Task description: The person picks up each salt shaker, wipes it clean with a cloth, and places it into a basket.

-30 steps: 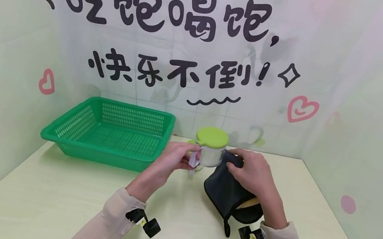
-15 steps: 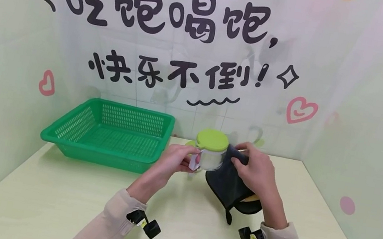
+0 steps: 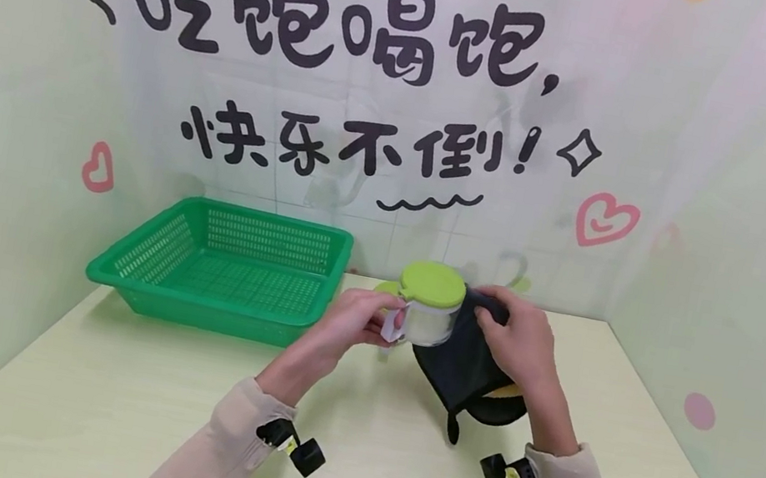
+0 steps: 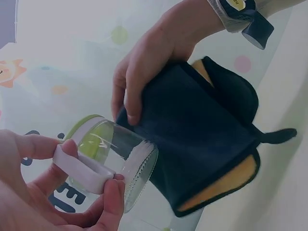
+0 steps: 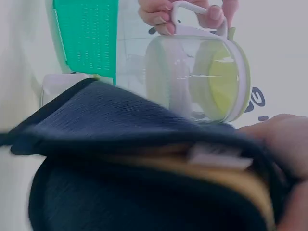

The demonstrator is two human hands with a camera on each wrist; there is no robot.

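My left hand [image 3: 355, 315] grips the white handle [image 4: 84, 168] of a clear glass seasoning jar [image 3: 431, 327] with a green lid [image 3: 433, 283]. The jar is upright in the head view, raised over the table. In my right hand [image 3: 522, 338] is a dark navy oven mitt [image 3: 456, 370] with tan lining and a hanging loop [image 4: 279, 136]. Its fingers pinch the mitt's upper end, beside the jar's right side. The mitt's cuff gapes downward, showing the lining [image 4: 221, 185]. In the right wrist view the mitt covers much of the lower part, and the jar [image 5: 187, 79] shows beyond it.
A green plastic basket [image 3: 210, 320] stands at the back left of the pale table [image 3: 159, 396]. Behind the held jar, another green lid [image 3: 386, 286] shows, partly hidden by it. A printed cloth wall [image 3: 326, 213] closes the back.
The jar and my left hand have shifted slightly right. My right hand has moved a little right, and the mitt's hanging loop has risen. Both hands keep their hold.
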